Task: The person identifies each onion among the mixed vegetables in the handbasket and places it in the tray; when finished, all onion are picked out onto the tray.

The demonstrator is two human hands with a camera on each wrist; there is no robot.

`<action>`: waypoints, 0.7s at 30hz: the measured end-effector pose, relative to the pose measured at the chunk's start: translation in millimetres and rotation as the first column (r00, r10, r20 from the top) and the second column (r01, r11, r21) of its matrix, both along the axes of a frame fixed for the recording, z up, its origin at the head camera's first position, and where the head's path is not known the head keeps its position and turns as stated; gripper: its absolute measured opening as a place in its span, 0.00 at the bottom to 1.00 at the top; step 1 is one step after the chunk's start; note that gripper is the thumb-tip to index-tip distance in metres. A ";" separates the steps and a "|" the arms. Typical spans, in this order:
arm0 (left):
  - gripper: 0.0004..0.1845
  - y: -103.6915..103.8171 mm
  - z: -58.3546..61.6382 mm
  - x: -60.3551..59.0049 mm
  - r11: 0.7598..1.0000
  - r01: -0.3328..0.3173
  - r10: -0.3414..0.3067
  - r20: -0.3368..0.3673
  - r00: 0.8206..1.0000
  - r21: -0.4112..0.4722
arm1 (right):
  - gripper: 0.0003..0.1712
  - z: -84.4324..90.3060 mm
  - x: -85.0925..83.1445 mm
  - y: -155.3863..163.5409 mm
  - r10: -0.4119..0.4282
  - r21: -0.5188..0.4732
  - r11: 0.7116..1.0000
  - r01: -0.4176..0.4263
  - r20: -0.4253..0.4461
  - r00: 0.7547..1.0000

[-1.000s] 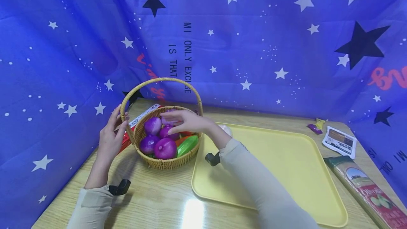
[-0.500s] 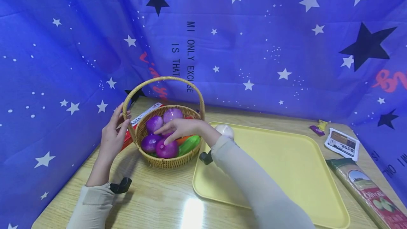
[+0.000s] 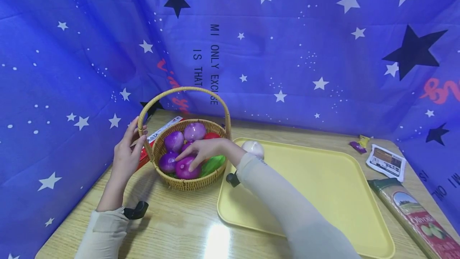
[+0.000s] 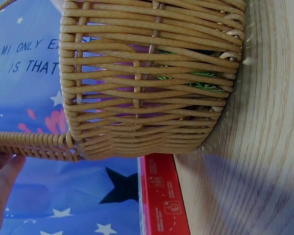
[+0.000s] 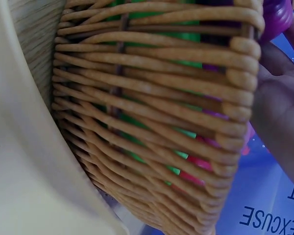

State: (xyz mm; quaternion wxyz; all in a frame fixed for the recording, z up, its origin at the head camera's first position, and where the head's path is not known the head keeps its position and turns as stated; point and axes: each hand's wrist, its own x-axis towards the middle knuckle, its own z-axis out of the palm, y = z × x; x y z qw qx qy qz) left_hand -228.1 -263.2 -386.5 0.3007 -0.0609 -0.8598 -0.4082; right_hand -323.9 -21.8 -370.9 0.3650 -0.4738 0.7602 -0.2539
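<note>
From where I sit, the basket (image 3: 188,184) is coarse wicker with a tall looped handle (image 3: 185,88), upright on the wood-grained surface (image 3: 172,219). Its purple onions (image 3: 174,142) are smooth, glossy and round, lying with a shiny green vegetable (image 3: 213,166) and something red (image 3: 211,135) whose shape I can't make out. The left hand (image 3: 126,153) holds the handle low on its near-left side, thumb in front and fingers behind. The right hand (image 3: 204,150) reaches into the basket, thumb and forefinger spread wide over the front onion (image 3: 184,172); I cannot tell whether they grip it.

The right sleeve (image 3: 287,195) cuts across the flat yellow tray (image 3: 323,179), and the hand covers part of the onions. A red box (image 4: 164,196) sits behind the basket's left side, partly hidden. Starred blue cloth (image 3: 294,63) hangs behind.

I count five onions, one pale ball (image 3: 253,147) on the tray and, past its far side, two small wrappers (image 3: 358,146), one white pouch (image 3: 386,162) and one long plastic packet (image 3: 413,215)
</note>
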 end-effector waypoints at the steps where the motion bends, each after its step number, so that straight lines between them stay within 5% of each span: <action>1: 0.29 -0.1 -0.2 -0.1 1.000 0.002 -0.002 -0.001 1.000 0.001 | 0.34 -0.1 0.4 -0.1 0.001 0.002 1.000 -0.001 -0.002 1.000; 21: 0.29 0.4 0.5 1.5 1.000 0.001 -0.001 -0.003 1.000 -0.008 | 0.31 1.0 0.3 1.3 -0.007 -0.005 1.000 0.007 0.003 1.000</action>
